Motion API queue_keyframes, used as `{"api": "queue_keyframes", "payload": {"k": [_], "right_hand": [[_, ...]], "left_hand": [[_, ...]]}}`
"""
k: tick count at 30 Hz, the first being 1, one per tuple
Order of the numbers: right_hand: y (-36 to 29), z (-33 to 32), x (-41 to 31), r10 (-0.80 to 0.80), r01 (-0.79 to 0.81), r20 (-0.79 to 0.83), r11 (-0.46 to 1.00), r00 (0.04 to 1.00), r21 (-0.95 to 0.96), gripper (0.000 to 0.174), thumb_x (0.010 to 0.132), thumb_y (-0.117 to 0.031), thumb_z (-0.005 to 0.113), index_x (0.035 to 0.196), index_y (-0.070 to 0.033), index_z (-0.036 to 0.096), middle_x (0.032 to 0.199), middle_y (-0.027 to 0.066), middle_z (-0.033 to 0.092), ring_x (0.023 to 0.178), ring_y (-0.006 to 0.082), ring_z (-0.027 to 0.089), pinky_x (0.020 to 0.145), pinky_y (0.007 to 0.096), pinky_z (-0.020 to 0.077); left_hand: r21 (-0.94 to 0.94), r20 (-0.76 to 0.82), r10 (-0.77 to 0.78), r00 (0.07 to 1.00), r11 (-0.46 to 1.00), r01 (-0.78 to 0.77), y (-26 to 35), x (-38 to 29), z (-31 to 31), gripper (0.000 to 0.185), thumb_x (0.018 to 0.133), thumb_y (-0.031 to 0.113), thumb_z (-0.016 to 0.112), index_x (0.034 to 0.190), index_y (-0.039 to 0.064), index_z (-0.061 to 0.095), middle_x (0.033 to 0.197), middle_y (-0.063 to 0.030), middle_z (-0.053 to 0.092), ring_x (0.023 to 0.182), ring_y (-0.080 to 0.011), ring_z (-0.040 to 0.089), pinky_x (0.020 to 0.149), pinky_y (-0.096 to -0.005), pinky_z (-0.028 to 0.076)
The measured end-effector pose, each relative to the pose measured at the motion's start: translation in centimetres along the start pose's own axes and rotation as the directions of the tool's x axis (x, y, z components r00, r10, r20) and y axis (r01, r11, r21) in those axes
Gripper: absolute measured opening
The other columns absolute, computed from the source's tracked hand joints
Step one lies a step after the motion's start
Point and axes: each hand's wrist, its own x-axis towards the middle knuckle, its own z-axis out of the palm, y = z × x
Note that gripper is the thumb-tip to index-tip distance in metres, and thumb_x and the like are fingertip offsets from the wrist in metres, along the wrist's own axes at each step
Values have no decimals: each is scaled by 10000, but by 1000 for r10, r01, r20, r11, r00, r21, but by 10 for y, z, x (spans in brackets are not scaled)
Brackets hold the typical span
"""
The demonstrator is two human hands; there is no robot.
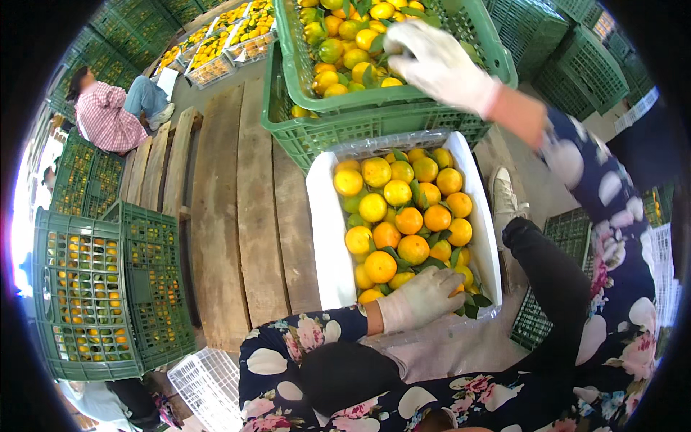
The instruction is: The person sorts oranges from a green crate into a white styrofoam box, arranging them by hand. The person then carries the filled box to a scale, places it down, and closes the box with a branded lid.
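In a white-gloved grip, my left hand (424,299) curls its fingers over a mandarin orange (458,290) at the near right end of a white lined box (330,243). Rows of yellow-orange mandarins (408,221), some with green leaves, fill the box. My right hand (432,62), also gloved and slightly blurred, reaches over the upper green plastic crate (372,97). Its thumb and fingers are apart above loose, greener mandarins (351,48), with no fruit visible between them. That crate sits on another green crate (372,124), just beyond the box.
Wooden pallet boards (216,216) lie to the left. Green crates of fruit (86,291) stand at the left edge, beside a white plastic basket (208,386). A person in a checked shirt (108,116) sits farther off, near fruit-filled baskets (210,67). More green crates (583,70) stand at right.
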Motion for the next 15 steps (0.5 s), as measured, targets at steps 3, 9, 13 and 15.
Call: {"api": "queue_keyframes", "payload": {"k": [3,9,13,15], "right_hand": [[73,55,46,153,-77,322,968,934,-237,299,935,-166,558,1206,-41,570,1164,203,611,1061,393,619,939,465,515],[85,96,74,457,-193,571,866,682,-462,401,957,-111,559,1354,-53,556,1196,188,666,973,370,697,878,466,587],[64,97,55,579,-548,286,815,764,-187,213,893,-249,561,922,-82,689,967,169,690,899,377,681,797,471,554],[44,48,37,447,-445,57,894,893,-48,282,880,-303,635,1047,-76,653,958,188,679,873,388,664,784,463,550]], "left_hand": [[68,57,-16,998,998,12,1,1,6,340,874,224,656,1182,82,648,1334,-184,593,1245,-339,595,989,-455,484],[45,-63,-30,998,998,33,4,4,5,244,870,231,642,1074,98,652,1091,-110,593,1030,-297,626,865,-416,500],[100,-37,-73,997,992,77,-2,-1,16,247,854,176,628,1087,97,636,1077,-103,603,1004,-289,628,866,-415,496],[144,14,-42,999,989,39,1,5,17,239,853,167,623,1079,95,637,1064,-103,601,986,-285,626,864,-415,494]]}}
